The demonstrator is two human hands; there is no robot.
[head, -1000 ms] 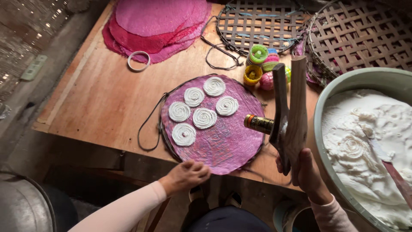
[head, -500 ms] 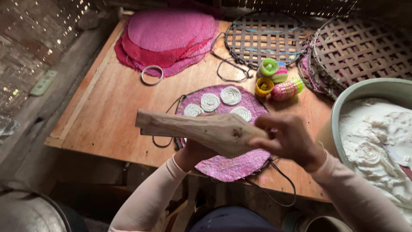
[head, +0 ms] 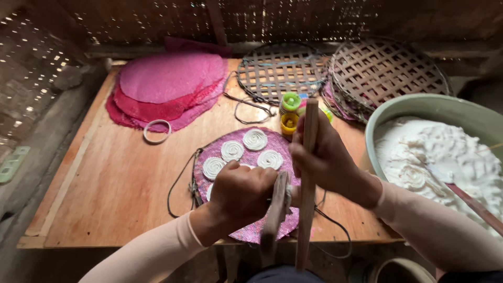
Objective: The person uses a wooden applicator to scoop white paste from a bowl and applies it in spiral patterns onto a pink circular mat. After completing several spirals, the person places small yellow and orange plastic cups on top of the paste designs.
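Both my hands grip a wooden two-handled press (head: 306, 173) above a round pink mesh mat (head: 262, 230) on the wooden table (head: 120, 183). My left hand (head: 243, 191) holds the shorter near handle. My right hand (head: 327, 157) wraps the long upright handle. Several white spiral noodle coils (head: 255, 139) lie on the mat, some hidden under my hands.
A stack of pink mats (head: 167, 86) and a white ring (head: 157, 131) lie at back left. Woven bamboo trays (head: 387, 71) stand behind. Small coloured plastic cups (head: 290, 112) sit beside the mat. A large green basin (head: 419, 107) of white dough is at right.
The press, held upright beside the mat in my right hand a second ago, came over the mat. My left hand has now taken hold of its other handle.
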